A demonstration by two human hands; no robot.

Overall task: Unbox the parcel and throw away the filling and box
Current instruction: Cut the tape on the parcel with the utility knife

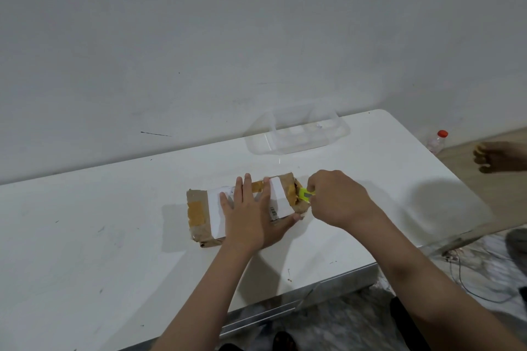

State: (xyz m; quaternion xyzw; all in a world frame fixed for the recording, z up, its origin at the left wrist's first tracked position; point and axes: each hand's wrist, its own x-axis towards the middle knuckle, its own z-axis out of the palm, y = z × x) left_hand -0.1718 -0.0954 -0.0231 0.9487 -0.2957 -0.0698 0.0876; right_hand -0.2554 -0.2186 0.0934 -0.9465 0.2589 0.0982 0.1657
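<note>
A brown paper-wrapped parcel [199, 208] with tan tape and a white label lies flat on the white table [85, 236]. My left hand [251, 214] presses flat on top of the parcel, fingers spread, thumb against its near right corner. My right hand [336, 196] is closed around a small yellow-green cutter [304, 194], whose tip touches the parcel's torn right end. The parcel's contents are hidden.
A clear plastic container [296, 134] stands at the back of the table near the wall. A bottle with a red cap [437, 141] sits on the floor at the right. Another person's foot [499, 157] is at the far right edge. Cables [470, 279] lie on the floor.
</note>
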